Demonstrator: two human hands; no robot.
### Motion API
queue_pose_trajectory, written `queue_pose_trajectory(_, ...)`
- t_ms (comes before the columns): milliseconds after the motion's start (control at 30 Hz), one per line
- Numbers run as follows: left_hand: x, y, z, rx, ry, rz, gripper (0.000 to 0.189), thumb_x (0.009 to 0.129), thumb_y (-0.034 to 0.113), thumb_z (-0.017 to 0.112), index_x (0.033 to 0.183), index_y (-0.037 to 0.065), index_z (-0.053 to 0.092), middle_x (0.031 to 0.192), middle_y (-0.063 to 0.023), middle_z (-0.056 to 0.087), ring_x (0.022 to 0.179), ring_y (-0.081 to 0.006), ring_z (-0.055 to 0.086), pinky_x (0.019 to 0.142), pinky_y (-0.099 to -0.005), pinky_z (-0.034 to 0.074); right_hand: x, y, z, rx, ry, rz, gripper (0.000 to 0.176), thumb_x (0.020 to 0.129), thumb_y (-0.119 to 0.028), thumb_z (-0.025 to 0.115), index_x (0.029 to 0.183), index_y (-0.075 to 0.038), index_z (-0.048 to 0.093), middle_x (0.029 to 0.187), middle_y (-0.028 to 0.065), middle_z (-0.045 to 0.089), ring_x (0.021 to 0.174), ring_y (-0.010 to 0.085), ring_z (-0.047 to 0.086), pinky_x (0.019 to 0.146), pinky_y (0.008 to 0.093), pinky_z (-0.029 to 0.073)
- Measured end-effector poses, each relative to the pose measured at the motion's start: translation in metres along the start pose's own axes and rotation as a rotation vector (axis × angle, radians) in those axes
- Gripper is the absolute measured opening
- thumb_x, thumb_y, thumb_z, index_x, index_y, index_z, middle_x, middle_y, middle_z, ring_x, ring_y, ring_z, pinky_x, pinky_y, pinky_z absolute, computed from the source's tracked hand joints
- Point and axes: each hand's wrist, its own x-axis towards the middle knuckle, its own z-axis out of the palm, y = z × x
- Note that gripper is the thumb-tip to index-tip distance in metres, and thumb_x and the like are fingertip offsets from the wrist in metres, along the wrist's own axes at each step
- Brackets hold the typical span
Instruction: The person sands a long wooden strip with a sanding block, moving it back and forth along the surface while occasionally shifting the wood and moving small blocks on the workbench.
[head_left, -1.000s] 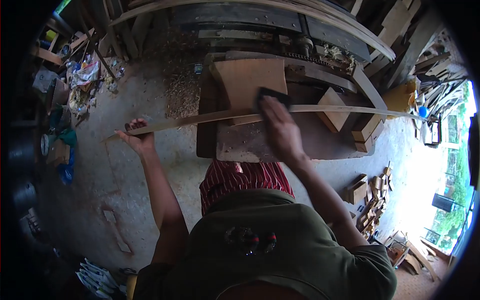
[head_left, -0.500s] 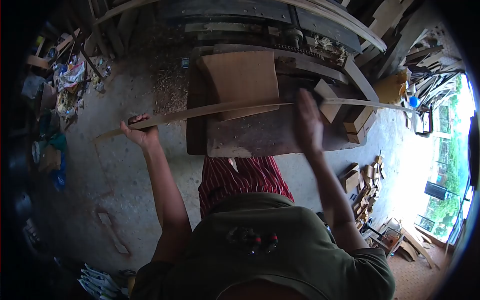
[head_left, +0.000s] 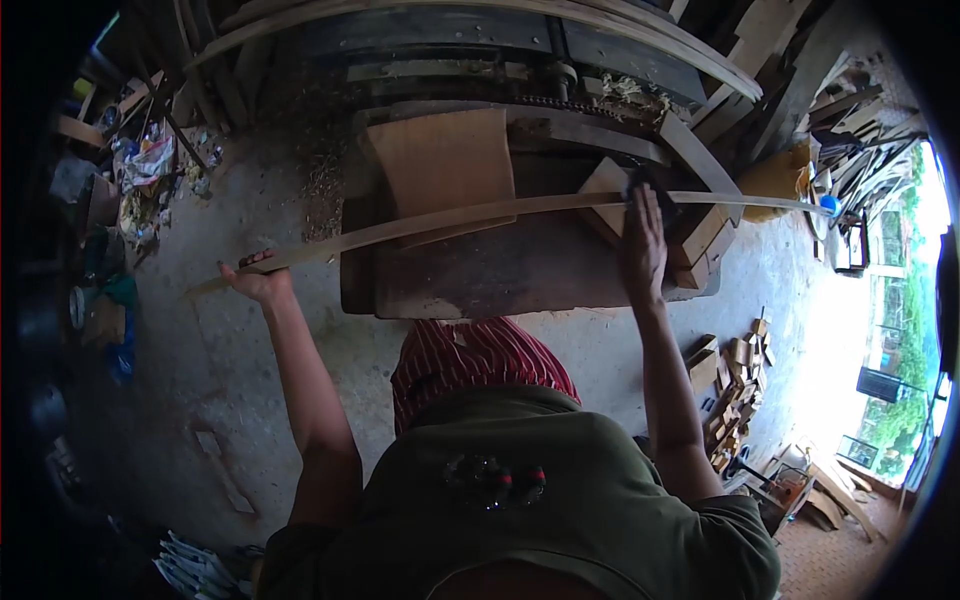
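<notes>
A long, thin wooden strip (head_left: 430,220) runs crosswise in front of me, above a dark workbench (head_left: 440,285). Near its left end, my left hand (head_left: 260,280) is closed around it from below. My right hand (head_left: 645,245) presses a dark piece of sandpaper (head_left: 660,192) against the strip toward the right, fingers straight and close together. Part of the sandpaper is hidden behind that hand. Under the strip, a broad wooden board (head_left: 445,160) lies on the bench. Wooden blocks (head_left: 700,250) sit at the bench's right end.
Behind the bench stands a dark machine (head_left: 430,32) with long curved strips in front of it. Offcuts (head_left: 740,385) are piled on the floor at right. Planks (head_left: 800,60) lean at the back right. Shavings and clutter (head_left: 145,165) lie at left.
My right hand has slid right along the strip with the sandpaper. My left hand has shifted slightly left, still on the strip. The whole view has turned a little.
</notes>
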Motion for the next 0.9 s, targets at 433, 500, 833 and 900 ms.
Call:
queue_pose_trajectory(433,-0.065,-0.064,0.017,0.1,0.001,-0.097,0.052,0.093,0.065,0.046,0.078,0.015,0.04,0.066,0.002,0.038,0.065,-0.0155,0.038,0.076,-0.0382,0.043,0.007,0.032,-0.008,0.032,-0.014,-0.035,0.056,0.082,0.004,0.049,0.138,0.002,0.044,0.145,0.0208,0.044,0.136,0.0363,0.041,0.115,0.0434,0.032)
queue_pose_trajectory(500,-0.075,-0.064,0.024,0.084,0.033,-0.088,0.054,0.092,0.068,0.044,0.077,0.016,0.039,0.065,0.0024,0.037,0.065,-0.0157,0.037,0.078,-0.0391,0.042,0.012,0.063,-0.001,-0.153,0.013,-0.039,0.051,0.085,0.001,0.048,0.135,0.004,0.046,0.144,0.0236,0.044,0.134,0.037,0.043,0.115,0.0443,0.032)
queue_pose_trajectory(833,-0.046,-0.068,0.017,0.039,-0.029,-0.046,0.057,0.086,0.075,0.046,0.074,0.021,0.032,0.069,0.0044,0.03,0.065,-0.0138,0.03,0.065,-0.0303,0.026,-0.002,0.007,0.002,0.214,-0.06,-0.206,0.059,0.083,0.005,0.047,0.141,-0.003,0.046,0.15,0.0167,0.04,0.14,0.0329,0.036,0.116,0.0447,0.03)
queue_pose_trajectory(900,-0.06,-0.068,0.022,0.003,-0.017,-0.071,0.057,0.087,0.074,0.047,0.075,0.021,0.032,0.07,0.0045,0.03,0.063,-0.0138,0.03,0.063,-0.0302,0.026,0.0,0.064,-0.005,-0.045,-0.032,-0.187,0.055,0.084,0.003,0.048,0.139,-0.004,0.05,0.149,0.0157,0.041,0.14,0.0332,0.037,0.116,0.0448,0.03)
